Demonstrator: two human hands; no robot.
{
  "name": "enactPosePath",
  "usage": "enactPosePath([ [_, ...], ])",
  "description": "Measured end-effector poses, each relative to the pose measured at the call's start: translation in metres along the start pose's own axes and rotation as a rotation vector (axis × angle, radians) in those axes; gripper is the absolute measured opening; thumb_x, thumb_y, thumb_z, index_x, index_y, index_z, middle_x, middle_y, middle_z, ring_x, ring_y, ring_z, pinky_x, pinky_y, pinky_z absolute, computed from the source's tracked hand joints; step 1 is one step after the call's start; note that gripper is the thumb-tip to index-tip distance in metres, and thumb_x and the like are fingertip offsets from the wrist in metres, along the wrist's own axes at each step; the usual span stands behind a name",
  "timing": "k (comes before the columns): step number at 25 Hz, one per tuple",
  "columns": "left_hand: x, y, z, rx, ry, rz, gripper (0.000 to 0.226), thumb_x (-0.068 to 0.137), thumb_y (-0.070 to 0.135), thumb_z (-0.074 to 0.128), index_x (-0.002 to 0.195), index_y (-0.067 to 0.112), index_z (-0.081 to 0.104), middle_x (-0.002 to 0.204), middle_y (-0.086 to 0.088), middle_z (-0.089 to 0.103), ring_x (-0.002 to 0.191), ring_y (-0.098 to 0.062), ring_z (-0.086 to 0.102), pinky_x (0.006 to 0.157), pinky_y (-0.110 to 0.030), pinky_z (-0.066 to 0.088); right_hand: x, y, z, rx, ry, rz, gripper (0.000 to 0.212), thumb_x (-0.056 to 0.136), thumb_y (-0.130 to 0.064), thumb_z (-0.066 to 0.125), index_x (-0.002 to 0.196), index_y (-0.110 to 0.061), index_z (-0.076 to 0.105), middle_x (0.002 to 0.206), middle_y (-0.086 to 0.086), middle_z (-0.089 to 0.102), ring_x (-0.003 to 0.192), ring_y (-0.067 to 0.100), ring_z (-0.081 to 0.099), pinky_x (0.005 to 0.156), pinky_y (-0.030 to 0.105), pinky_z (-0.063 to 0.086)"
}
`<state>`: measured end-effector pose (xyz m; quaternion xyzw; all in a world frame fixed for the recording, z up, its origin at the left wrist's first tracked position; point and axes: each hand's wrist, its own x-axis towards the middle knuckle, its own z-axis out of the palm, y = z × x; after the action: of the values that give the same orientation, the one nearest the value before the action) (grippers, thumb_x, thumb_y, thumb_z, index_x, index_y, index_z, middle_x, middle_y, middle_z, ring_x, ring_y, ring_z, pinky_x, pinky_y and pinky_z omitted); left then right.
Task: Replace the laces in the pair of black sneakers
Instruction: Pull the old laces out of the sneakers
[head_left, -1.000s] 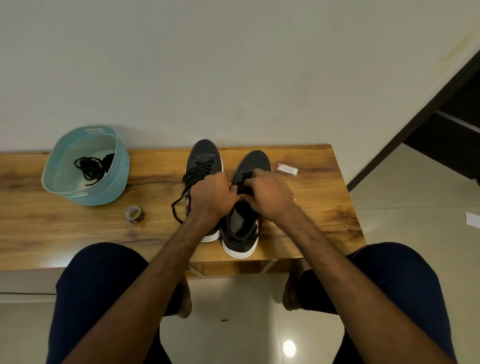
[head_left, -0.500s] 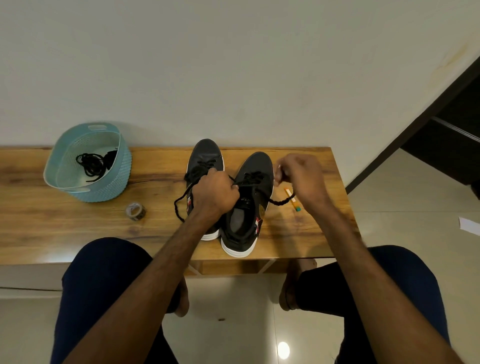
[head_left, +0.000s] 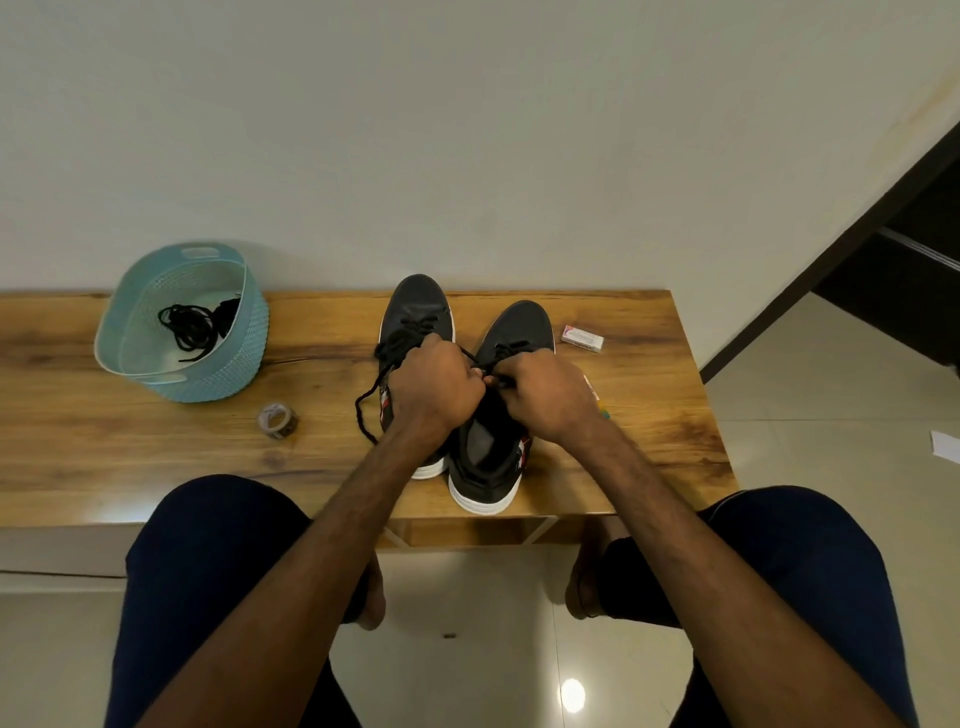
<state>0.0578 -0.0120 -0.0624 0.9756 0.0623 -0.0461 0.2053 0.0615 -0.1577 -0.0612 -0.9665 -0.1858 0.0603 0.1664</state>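
Note:
Two black sneakers with white soles stand side by side on the wooden bench (head_left: 130, 457), toes toward the wall. The left sneaker (head_left: 418, 306) is laced, and a loose lace end (head_left: 363, 410) trails off its left side. Over the right sneaker (head_left: 519, 325) both hands meet. My left hand (head_left: 431, 387) and my right hand (head_left: 545, 392) each pinch the black lace (head_left: 475, 361) of that shoe above its tongue. The lace ends are hidden in my fingers.
A teal basket (head_left: 228, 374) at the bench's left holds a bundle of black laces (head_left: 189, 325). A roll of tape (head_left: 278, 420) lies in front of it. A small white box (head_left: 583, 338) sits right of the shoes, near the bench's right edge. My knees are below the bench front.
My right hand pulled the lace out to the right half a second ago and has now come back to meet my left hand over the right sneaker.

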Motion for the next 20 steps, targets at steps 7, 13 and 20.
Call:
enactPosePath([
  [7,-0.006,-0.002,0.005,0.003,0.031,0.035,0.025,0.090,0.032,0.062,0.079,0.010,0.067,0.084,-0.008,0.062,0.077,-0.025,0.061,0.062,-0.038,0.051,0.000,0.010,0.000,0.389,-0.060,0.042,0.037,0.099,-0.024,0.057,0.063,-0.029,0.049,0.062,-0.009,0.049,0.057,0.007,0.045,0.057,0.028,0.034],
  [13,-0.012,-0.002,0.006,0.004,0.065,0.034,0.022,0.091,0.032,0.064,0.079,0.014,0.065,0.086,-0.003,0.060,0.077,-0.020,0.060,0.066,-0.039,0.053,-0.008,0.010,0.006,0.962,-0.122,0.138,0.035,0.101,-0.013,0.049,0.066,-0.016,0.052,0.053,-0.012,0.044,0.049,0.002,0.038,0.049,0.014,0.032],
  [20,-0.014,-0.001,0.003,0.015,0.011,-0.047,0.019,0.092,0.025,0.062,0.077,0.014,0.061,0.078,-0.004,0.059,0.069,-0.021,0.059,0.057,-0.032,0.043,-0.016,0.008,-0.007,1.028,-0.212,0.101,0.040,0.099,-0.009,0.046,0.060,-0.015,0.045,0.055,-0.003,0.036,0.050,0.009,0.030,0.048,0.020,0.026],
])
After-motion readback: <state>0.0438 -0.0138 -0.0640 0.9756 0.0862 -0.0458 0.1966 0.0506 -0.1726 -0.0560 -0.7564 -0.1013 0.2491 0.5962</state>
